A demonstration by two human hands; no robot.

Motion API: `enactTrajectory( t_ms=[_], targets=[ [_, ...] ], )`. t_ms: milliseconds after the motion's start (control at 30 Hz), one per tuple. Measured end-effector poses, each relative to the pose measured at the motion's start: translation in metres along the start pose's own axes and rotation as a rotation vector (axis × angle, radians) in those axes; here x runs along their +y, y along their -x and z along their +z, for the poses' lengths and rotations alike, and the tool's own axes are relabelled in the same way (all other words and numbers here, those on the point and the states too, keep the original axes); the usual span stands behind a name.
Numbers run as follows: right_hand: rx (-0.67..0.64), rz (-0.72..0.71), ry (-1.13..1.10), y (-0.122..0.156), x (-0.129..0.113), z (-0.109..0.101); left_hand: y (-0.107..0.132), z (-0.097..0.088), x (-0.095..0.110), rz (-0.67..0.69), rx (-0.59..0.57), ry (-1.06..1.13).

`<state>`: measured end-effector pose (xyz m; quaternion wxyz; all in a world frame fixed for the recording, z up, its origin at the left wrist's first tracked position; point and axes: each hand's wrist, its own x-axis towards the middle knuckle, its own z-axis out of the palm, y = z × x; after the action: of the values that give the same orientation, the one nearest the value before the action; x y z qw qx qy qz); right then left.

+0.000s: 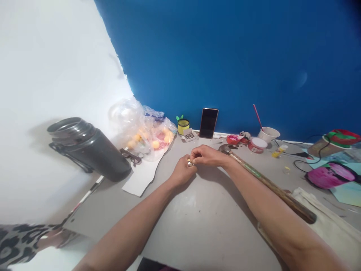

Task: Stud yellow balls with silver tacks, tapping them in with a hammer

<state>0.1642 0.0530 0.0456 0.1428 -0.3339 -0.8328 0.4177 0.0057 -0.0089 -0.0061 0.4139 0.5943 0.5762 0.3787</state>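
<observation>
Head | small shiny piece | between both hands, at fingertips

A dark grey, wide-mouthed flask stands at the left, beside a clear plastic bag with round orange and yellow things showing through. A black-screened smartphone stands propped against the deep blue wall. Farther right, a white round cup holds a thin pink stick, with a white-capped yellow tube near it. A bright magenta rounded object rests partly over a pale blue-green sheet.
</observation>
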Motion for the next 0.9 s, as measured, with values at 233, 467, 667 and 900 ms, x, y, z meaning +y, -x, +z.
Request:
enactTrajectory(
  t_ms=[233,467,667,900],
  targets=[
    [0.049,0.003,0.255,-0.002,-0.001,0.002,0.0,-0.002,0.005,0.01,-0.046,0.081],
    [0.116,-0.001,0.293,-0.005,-0.002,0.01,0.002,0.003,0.002,0.004,0.063,0.144],
    [0.156,0.008,0.181,-0.006,-0.005,0.018,0.006,0.008,0.007,-0.023,0.234,0.139],
    [0.317,0.095,0.121,0.003,-0.018,-0.023,0.006,0.004,0.011,-0.119,0.164,0.289]
  ],
)
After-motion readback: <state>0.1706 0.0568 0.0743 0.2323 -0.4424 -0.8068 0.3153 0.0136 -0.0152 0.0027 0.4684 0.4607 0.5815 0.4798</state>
